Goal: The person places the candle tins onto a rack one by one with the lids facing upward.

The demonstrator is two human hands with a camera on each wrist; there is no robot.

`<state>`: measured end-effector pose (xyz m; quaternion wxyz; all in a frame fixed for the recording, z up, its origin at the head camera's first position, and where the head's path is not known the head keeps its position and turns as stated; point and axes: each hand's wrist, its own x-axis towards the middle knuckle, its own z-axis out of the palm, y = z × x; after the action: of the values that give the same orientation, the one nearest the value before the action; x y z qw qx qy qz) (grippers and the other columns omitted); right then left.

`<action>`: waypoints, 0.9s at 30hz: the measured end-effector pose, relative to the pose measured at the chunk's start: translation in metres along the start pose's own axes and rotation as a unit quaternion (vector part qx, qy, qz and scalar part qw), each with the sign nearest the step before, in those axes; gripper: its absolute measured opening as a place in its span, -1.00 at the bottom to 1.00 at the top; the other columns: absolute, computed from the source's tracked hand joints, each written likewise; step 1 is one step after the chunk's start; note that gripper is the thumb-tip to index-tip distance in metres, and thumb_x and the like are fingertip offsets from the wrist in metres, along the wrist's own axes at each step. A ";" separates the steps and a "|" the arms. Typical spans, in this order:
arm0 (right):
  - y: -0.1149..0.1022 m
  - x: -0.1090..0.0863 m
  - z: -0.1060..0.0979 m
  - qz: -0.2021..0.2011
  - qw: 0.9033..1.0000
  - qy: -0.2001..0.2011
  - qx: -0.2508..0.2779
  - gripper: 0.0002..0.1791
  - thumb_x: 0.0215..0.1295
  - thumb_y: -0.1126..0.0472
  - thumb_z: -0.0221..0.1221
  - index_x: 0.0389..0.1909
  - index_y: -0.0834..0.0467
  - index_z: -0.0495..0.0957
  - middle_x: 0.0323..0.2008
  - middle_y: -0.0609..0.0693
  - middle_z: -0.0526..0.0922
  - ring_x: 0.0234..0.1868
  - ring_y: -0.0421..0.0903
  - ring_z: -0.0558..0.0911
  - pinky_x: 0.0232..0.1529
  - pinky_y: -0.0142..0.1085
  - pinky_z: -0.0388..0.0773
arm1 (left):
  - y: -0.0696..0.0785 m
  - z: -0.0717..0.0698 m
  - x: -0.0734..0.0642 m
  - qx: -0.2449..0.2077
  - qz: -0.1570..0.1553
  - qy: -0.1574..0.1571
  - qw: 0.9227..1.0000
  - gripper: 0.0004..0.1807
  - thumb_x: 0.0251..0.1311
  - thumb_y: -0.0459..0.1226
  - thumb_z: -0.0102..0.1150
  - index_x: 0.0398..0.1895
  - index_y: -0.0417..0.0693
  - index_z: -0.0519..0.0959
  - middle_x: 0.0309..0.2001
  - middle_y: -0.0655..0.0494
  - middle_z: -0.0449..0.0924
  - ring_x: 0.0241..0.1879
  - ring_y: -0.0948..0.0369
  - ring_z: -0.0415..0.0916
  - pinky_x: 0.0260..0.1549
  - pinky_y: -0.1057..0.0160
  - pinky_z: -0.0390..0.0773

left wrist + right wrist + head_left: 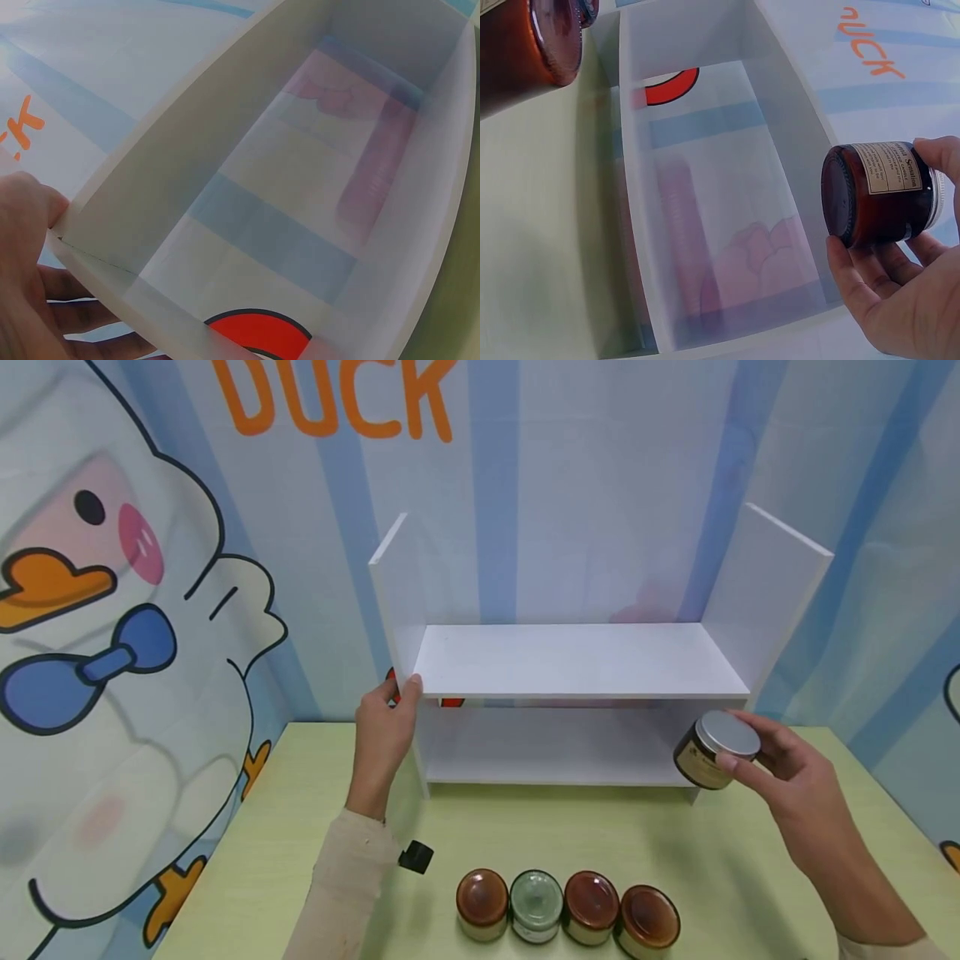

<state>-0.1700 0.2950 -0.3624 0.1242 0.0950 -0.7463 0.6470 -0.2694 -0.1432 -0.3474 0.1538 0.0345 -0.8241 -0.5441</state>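
A white two-level shelf (570,660) with upright side panels stands against the wall. My left hand (386,727) grips its left side panel, thumb at the front edge and fingers behind, as the left wrist view shows. In my right hand (795,785) is an amber glass jar (877,191) with a silver lid and a printed paper label. Thumb and fingers hold it, tilted, in front of the shelf's lower right corner. Both shelf boards are bare. Close to the front edge of the head view, several glass jars (482,902) stand in a row, bases up.
One jar of the row is green (536,902); the others are amber. A small black block (416,857) shows beside the left sleeve. The pale green table (300,827) meets a striped backdrop (585,485) with a cartoon duck (135,693) at left.
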 end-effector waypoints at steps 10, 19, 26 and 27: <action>-0.008 0.010 0.002 -0.025 0.999 0.013 0.042 -0.42 0.37 0.44 0.22 0.39 0.10 0.45 0.13 -0.18 0.57 0.13 -0.34 0.54 -0.08 -0.59 0.50 | 0.003 -0.001 0.000 -0.011 -0.011 -0.008 1.000 -0.35 0.45 0.12 0.00 0.38 -0.13 0.49 0.28 -0.10 0.53 0.13 0.00 0.43 0.09 -0.10 0.46; -0.015 0.018 0.003 -0.039 0.998 0.024 0.039 -0.41 0.35 0.43 0.24 0.38 0.10 0.46 0.14 -0.18 0.57 0.15 -0.32 0.52 -0.07 -0.61 0.49 | 0.001 0.000 -0.001 0.003 -0.005 0.000 1.000 -0.38 0.46 0.11 -0.01 0.31 -0.15 0.55 0.15 -0.12 0.59 -0.06 -0.01 0.44 -0.13 0.02 0.46; -0.022 0.025 0.004 -0.045 0.998 0.033 0.042 -0.43 0.35 0.42 0.25 0.37 0.10 0.47 0.11 -0.16 0.58 0.11 -0.30 0.54 -0.08 -0.60 0.49 | 0.000 0.000 -0.001 0.015 -0.001 0.009 1.000 -0.41 0.45 0.12 -0.02 0.21 -0.14 0.61 -0.03 -0.11 0.62 -0.23 0.01 0.40 -0.32 0.08 0.39; -0.023 0.026 0.004 -0.046 0.998 0.033 0.041 -0.43 0.35 0.42 0.25 0.37 0.10 0.48 0.11 -0.16 0.58 0.11 -0.30 0.54 -0.09 -0.60 0.49 | 0.000 0.000 -0.001 0.015 -0.003 0.009 1.000 -0.41 0.45 0.13 -0.03 0.21 -0.14 0.61 -0.02 -0.10 0.62 -0.22 0.01 0.40 -0.31 0.09 0.39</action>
<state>-0.1878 0.2882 -0.3332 0.1741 0.1126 -0.7097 0.6733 -0.2681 -0.1430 -0.3474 0.1594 0.0440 -0.8307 -0.5316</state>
